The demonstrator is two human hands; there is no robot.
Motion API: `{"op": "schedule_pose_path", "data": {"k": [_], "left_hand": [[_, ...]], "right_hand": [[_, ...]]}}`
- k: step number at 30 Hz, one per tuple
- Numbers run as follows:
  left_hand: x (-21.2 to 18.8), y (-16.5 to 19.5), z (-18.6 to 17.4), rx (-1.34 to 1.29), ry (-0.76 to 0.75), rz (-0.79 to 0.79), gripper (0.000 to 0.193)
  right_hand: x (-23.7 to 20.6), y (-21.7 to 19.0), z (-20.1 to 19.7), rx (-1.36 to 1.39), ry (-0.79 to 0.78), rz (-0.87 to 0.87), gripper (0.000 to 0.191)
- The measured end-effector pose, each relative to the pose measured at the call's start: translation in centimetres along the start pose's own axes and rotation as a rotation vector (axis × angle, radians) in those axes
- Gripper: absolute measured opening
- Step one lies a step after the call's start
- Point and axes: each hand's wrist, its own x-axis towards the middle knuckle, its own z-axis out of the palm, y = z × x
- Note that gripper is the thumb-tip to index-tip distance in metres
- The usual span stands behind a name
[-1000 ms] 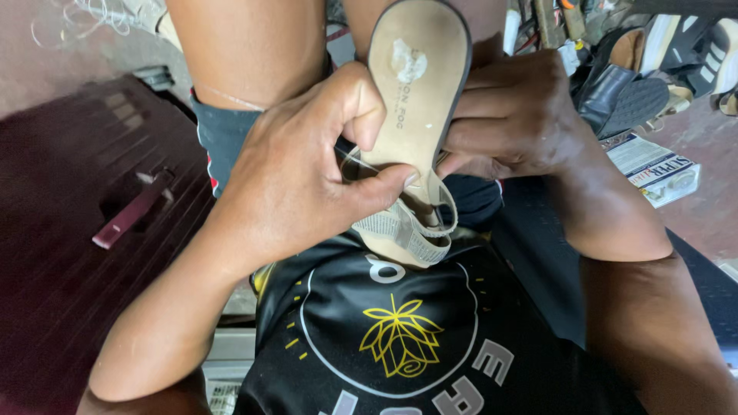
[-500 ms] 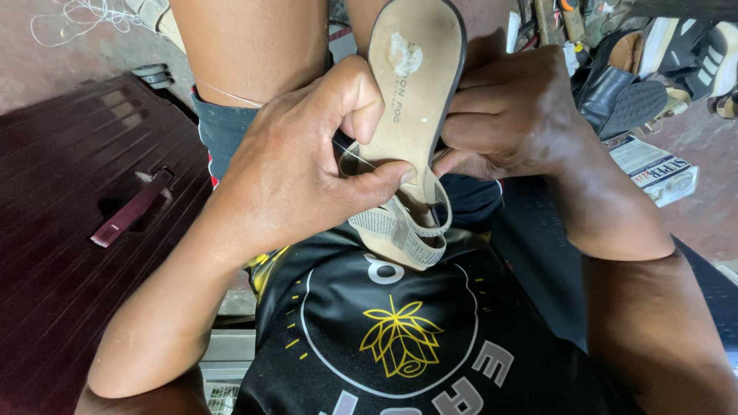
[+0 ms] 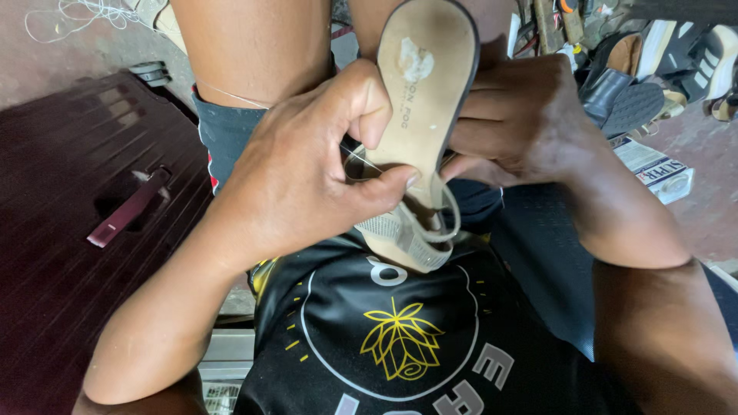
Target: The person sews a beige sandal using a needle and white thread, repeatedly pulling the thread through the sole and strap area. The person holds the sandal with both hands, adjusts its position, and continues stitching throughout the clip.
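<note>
Two hands held a beige sandal (image 3: pixel 421 100) at the centre of the frame, above a black printed shirt (image 3: pixel 400 346).

The left hand (image 3: pixel 300 169) closed round the sandal's left edge, thumb pressed across the insole near the straps (image 3: pixel 411 230) and forefinger curled over the side; a thin pale thread (image 3: pixel 361 157) ran under that finger to the sole. The right hand (image 3: pixel 523 123) gripped the right edge from behind, fingers folded tight against the dark rim. The sandal stood nearly upright, heel end toward the top of the frame, straps at its lower end just above the shirt. A worn pale patch marked the insole near the heel. A dark red case (image 3: pixel 84 223) with a handle filled the left of the frame. Dark shoes (image 3: pixel 623 84) lay at the upper right, well apart from the hands, with a printed box (image 3: pixel 653 169) just below them.
</note>
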Motion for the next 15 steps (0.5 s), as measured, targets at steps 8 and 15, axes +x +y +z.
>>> {"op": "schedule_pose_path", "data": {"k": [8,15], "left_hand": [[-0.4,0.6,-0.2,0.024,0.097,0.025,0.048],[-0.9,0.0,0.5,0.049,0.106,-0.117,0.05]], "right_hand": [[-0.1,0.8,-1.1,0.497,-0.058,0.095,0.048],[-1.0,-0.7,-0.4,0.352,-0.004,0.169,0.046]]}}
